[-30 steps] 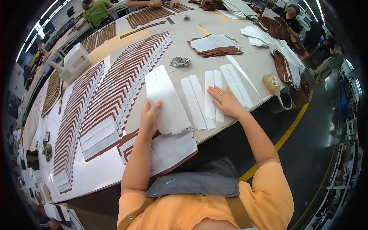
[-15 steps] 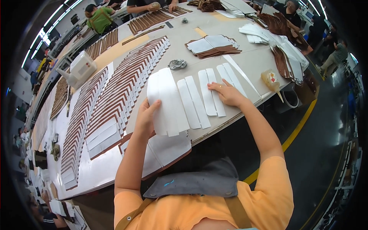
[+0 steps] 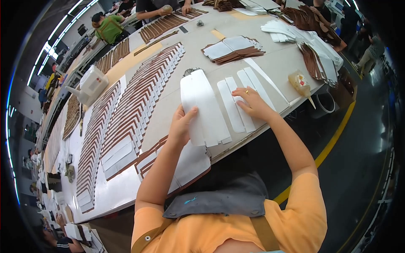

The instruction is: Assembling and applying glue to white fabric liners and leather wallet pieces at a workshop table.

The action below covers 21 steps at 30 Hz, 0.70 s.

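My left hand (image 3: 182, 125) is closed on the edge of a long white panel (image 3: 201, 105) with a rounded top, thumb on its face. The panel is raised at a slant, and its lower end shows more than one layer. Bent fingers of my right hand (image 3: 253, 104) touch a pair of white strips (image 3: 230, 99) on the table, with thumb and forefinger apart. Beyond that hand lies another white strip pair (image 3: 255, 84). A crumpled silvery lump (image 3: 192, 71) is partly hidden behind the panel's top.
Brown-edged white pieces (image 3: 143, 99) overlap in long rows at left, near a white jug (image 3: 93, 82). A stack of brown and white pieces (image 3: 234, 48) lies ahead. A glue bottle (image 3: 299, 84) stands at the right edge above a bin (image 3: 324, 105). Co-workers are across the table.
My left hand has carried the white panel rightward, over where the leftmost strip pair lay. My right hand's fingers have bent more over the middle strips.
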Each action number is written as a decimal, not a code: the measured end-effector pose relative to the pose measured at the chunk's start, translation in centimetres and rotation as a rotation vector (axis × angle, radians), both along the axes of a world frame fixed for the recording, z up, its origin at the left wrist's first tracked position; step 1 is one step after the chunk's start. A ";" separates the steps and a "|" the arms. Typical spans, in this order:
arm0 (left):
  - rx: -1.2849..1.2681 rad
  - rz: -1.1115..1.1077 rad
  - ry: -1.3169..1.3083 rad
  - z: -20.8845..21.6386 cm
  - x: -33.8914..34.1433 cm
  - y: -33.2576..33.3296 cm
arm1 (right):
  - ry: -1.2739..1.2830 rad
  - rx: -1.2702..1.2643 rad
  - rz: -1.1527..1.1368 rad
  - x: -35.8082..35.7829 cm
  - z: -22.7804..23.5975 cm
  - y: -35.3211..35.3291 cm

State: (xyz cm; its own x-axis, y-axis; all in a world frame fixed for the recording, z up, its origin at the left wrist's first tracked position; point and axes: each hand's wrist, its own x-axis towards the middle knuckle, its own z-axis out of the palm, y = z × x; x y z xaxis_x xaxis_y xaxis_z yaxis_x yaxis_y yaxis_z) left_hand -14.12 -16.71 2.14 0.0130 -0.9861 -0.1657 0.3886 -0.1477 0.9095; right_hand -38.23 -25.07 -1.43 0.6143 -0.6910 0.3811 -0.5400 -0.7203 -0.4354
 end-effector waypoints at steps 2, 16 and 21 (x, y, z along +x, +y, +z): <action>-0.046 0.002 0.016 0.1 -0.9 -0.3 | -0.188 0.352 0.027 1.7 2.6 1.6; -0.121 -0.042 -0.146 -0.1 -3.9 -2.3 | -0.560 0.753 -0.112 1.5 4.6 2.2; -0.158 0.081 -0.070 2.3 -3.0 -4.9 | -0.812 0.745 -0.189 -2.1 4.0 -0.1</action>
